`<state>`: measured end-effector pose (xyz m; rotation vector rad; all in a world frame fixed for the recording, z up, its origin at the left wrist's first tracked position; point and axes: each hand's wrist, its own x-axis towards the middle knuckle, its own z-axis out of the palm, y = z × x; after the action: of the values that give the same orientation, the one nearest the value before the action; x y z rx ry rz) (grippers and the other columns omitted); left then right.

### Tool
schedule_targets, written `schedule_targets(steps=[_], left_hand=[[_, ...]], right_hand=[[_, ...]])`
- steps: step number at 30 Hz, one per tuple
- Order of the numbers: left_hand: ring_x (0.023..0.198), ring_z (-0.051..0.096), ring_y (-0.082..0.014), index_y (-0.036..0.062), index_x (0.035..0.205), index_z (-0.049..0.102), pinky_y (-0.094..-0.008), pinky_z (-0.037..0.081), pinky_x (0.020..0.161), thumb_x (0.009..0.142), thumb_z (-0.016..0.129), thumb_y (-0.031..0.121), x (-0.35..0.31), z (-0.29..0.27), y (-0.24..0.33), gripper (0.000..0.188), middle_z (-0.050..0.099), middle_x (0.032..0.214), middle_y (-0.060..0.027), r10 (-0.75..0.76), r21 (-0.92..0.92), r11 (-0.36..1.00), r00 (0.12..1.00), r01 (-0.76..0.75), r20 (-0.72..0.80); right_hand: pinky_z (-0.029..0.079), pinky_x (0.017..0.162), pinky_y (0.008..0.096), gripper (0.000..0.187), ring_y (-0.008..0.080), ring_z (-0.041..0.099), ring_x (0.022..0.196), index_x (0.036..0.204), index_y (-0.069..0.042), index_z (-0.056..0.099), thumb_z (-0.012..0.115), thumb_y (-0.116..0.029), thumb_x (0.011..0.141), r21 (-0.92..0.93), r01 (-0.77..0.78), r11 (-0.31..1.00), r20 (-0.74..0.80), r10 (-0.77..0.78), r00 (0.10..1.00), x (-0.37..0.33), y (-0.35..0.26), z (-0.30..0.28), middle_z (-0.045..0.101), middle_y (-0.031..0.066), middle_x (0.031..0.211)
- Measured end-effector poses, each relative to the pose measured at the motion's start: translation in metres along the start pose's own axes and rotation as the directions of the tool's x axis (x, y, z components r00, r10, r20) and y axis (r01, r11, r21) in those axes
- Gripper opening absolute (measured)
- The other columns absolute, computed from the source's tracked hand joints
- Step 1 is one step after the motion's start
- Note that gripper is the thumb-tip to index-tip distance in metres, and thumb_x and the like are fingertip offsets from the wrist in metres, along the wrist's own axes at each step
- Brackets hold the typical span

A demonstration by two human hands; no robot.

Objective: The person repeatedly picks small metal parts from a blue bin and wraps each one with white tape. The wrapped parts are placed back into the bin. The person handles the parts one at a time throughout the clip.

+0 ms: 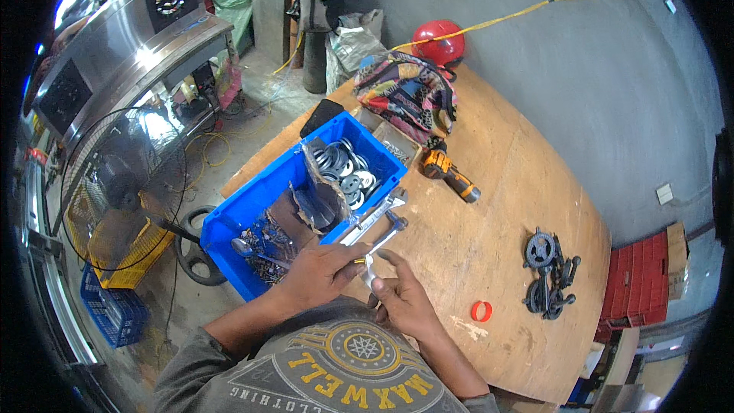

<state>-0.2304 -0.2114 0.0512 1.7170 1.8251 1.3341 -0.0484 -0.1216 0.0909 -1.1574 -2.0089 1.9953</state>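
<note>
Both my hands meet low in the middle, close to the table's near edge. My left hand (323,269) is closed, its fingers pinched around a small part with a yellow bit beside the fingertips. My right hand (407,304) grips a short shiny metal piece (369,272) between thumb and fingers. From between the hands a slim metal rod (382,240) slants up to a dark rounded end (396,220). How these parts join is hidden by my fingers. Left of my hands stands a blue bin (216,239) with screws, a spoon-like metal tool and grey metal rings inside.
On the wooden table (505,206) lie an orange-black cordless drill (451,174), a red ring (481,311), black handwheel parts (540,249) and patterned cloth (405,92). A red helmet (440,42) rests by the wall. A caged fan (122,187) stands left; red crates (636,279) sit right.
</note>
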Motion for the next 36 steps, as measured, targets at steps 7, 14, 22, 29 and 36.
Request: schedule_targets(steps=[7, 14, 22, 29, 36], left_hand=[[0.076, 0.069, -0.0266, 0.0080, 0.109, 0.070, -0.0356, 0.053, 0.065, 0.079, 0.074, 0.007, -0.002, 0.027, 0.005, 0.031, 0.071, 0.089, -0.0106, 0.241, 0.105, 0.968, 0.963, -0.229, -0.124], [0.077, 0.068, -0.0245, 0.0079, 0.110, 0.070, -0.0352, 0.053, 0.065, 0.079, 0.073, 0.008, 0.003, 0.062, 0.030, 0.031, 0.071, 0.092, -0.0095, 0.258, 0.253, 0.943, 0.956, -0.217, -0.142], [0.080, 0.068, -0.0291, 0.0048, 0.111, 0.069, -0.0389, 0.053, 0.068, 0.088, 0.066, 0.015, -0.004, 0.104, 0.055, 0.025, 0.070, 0.095, -0.0128, 0.089, 0.231, 0.971, 0.993, -0.067, -0.083], [0.089, 0.067, -0.0372, 0.0000, 0.113, 0.066, -0.0431, 0.052, 0.078, 0.091, 0.062, 0.015, -0.020, 0.131, 0.064, 0.027, 0.069, 0.098, -0.0201, -0.310, -0.021, 0.949, 0.946, 0.313, 0.100], [0.086, 0.067, -0.0359, 0.0046, 0.107, 0.068, -0.0434, 0.053, 0.076, 0.087, 0.066, 0.023, -0.021, 0.158, 0.030, 0.027, 0.070, 0.096, -0.0174, -0.363, 0.340, 0.895, 0.915, 0.288, 0.179]], right_hand=[[0.050, 0.070, 0.0292, 0.044, 0.0149, 0.062, 0.077, 0.137, -0.004, 0.050, 0.056, -0.029, 0.100, 0.012, 0.071, 0.997, -0.042, -0.071, 0.997, 0.001, 0.029, -0.006, 0.066, 0.0099, 0.095], [0.048, 0.081, 0.0294, 0.037, 0.0162, 0.060, 0.091, 0.130, -0.002, 0.054, 0.057, -0.023, 0.100, 0.138, 0.141, 0.980, -0.087, -0.130, 0.988, 0.004, 0.053, -0.031, 0.065, 0.0098, 0.106], [0.048, 0.085, 0.0328, 0.025, 0.0213, 0.064, 0.095, 0.114, 0.000, 0.062, 0.058, -0.019, 0.098, 0.010, 0.291, 0.957, -0.118, -0.288, 0.950, -0.003, 0.087, -0.067, 0.068, 0.0124, 0.102], [0.049, 0.085, 0.0415, 0.027, 0.0384, 0.063, 0.099, 0.111, -0.002, 0.063, 0.059, -0.023, 0.095, -0.147, 0.345, 0.927, -0.051, -0.355, 0.933, -0.010, 0.127, -0.077, 0.066, 0.0216, 0.105], [0.049, 0.084, 0.0480, 0.024, 0.0415, 0.063, 0.097, 0.106, -0.006, 0.066, 0.058, -0.025, 0.092, -0.525, 0.303, 0.796, -0.049, -0.383, 0.922, 0.016, 0.156, -0.081, 0.068, 0.0221, 0.097]])
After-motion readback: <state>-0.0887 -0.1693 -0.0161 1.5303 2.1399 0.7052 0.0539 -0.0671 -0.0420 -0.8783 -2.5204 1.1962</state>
